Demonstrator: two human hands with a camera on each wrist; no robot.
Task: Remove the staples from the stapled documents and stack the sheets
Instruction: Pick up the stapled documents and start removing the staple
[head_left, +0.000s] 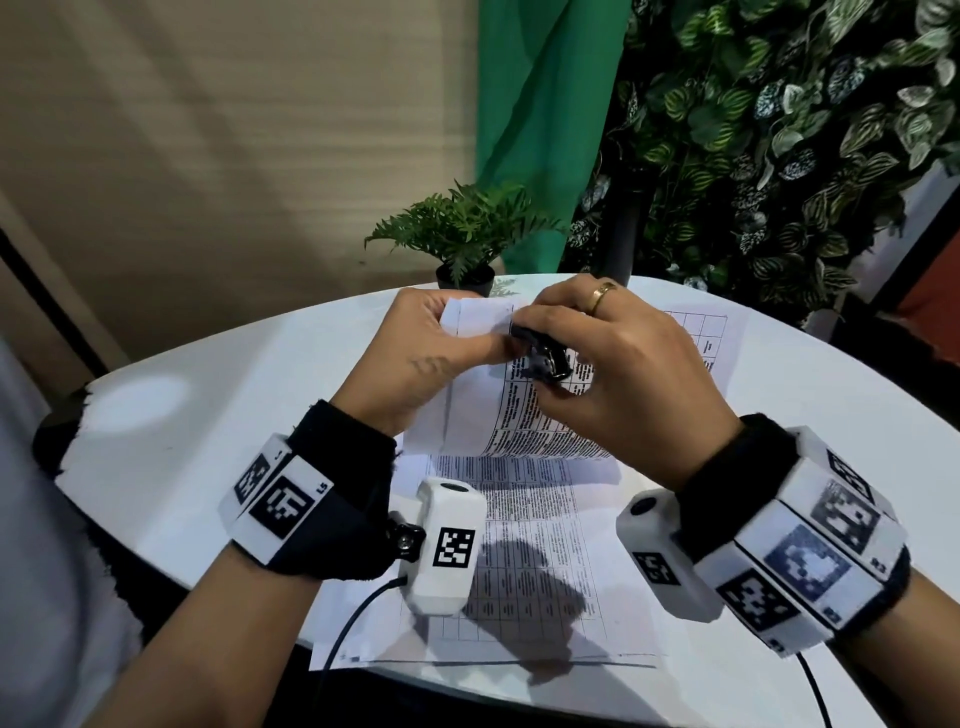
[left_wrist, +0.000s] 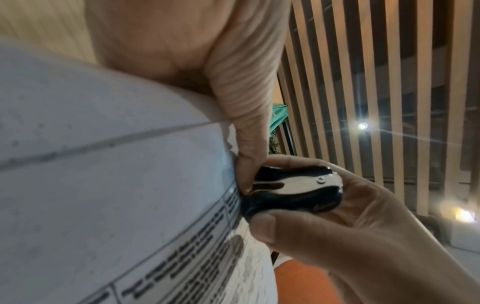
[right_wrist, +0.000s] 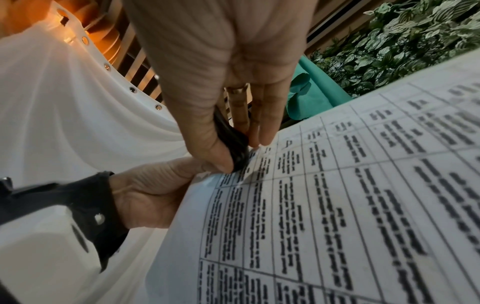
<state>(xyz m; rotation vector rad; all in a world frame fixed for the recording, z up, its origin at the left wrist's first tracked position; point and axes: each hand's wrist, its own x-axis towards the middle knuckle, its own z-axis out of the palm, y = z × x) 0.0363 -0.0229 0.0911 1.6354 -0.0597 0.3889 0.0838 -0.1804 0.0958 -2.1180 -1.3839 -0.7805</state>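
A stapled document (head_left: 483, 410) printed with tables is lifted off the round white table (head_left: 218, 415), its top corner raised and curled. My left hand (head_left: 441, 338) pinches that corner, thumb on top. My right hand (head_left: 582, 353) grips a black and chrome staple remover (head_left: 545, 358), whose tip is pressed to the paper right beside my left thumb. The left wrist view shows the staple remover (left_wrist: 288, 191) squeezed between thumb and fingers against the document (left_wrist: 116, 185). In the right wrist view the staple remover (right_wrist: 233, 144) bites at the document (right_wrist: 337, 205) corner. The staple itself is hidden.
More printed sheets (head_left: 519, 571) lie flat on the table under my wrists, and another sheet (head_left: 701, 332) lies at the back right. A small potted fern (head_left: 462, 234) stands at the table's far edge. A leafy wall (head_left: 779, 130) and green cloth (head_left: 540, 104) are behind.
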